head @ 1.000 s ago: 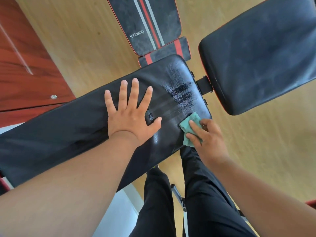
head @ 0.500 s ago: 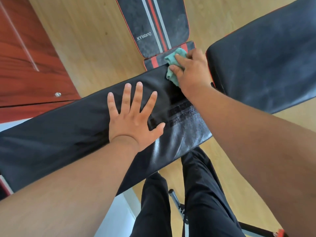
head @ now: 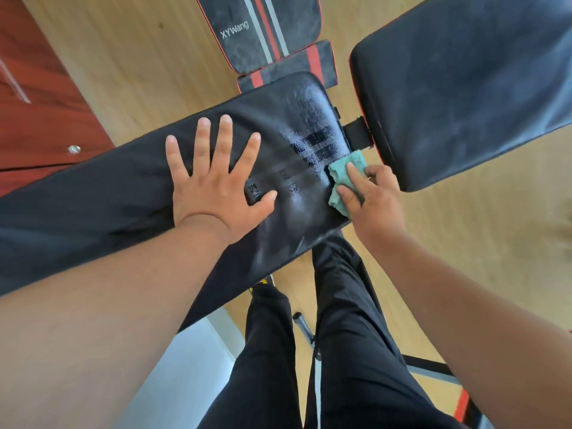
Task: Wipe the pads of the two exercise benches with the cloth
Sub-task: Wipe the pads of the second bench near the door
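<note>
Your right hand [head: 371,201] sits right of centre in the frame, its fingers curled over a bunched teal cloth [head: 342,181] and pressing it against the right-hand edge of the long black bench pad [head: 93,193]. Your left hand [head: 213,184] lies flat on that same pad at the centre of the frame, fingers straight and spread wide, palm down, gripping nothing. The pad runs from the left edge of the frame to the middle; its surface beside the cloth shows streaky pale marks and dark bars. Just right of the cloth, a short black bracket [head: 357,134] joins this pad to a second black pad [head: 464,88] that fills the upper right of the frame. At top centre lies a further bench pad with red and grey stripes [head: 266,29] and the lettering "XYWang", with a small striped pad [head: 291,68] just below it, partly hidden behind the long pad's far corner. Your legs in black trousers [head: 346,351] fill the lower centre, hiding most of the bench frame beneath. A red-brown wooden panel [head: 40,97] takes up the upper left, and light wooden flooring [head: 139,72] shows between everything.
</note>
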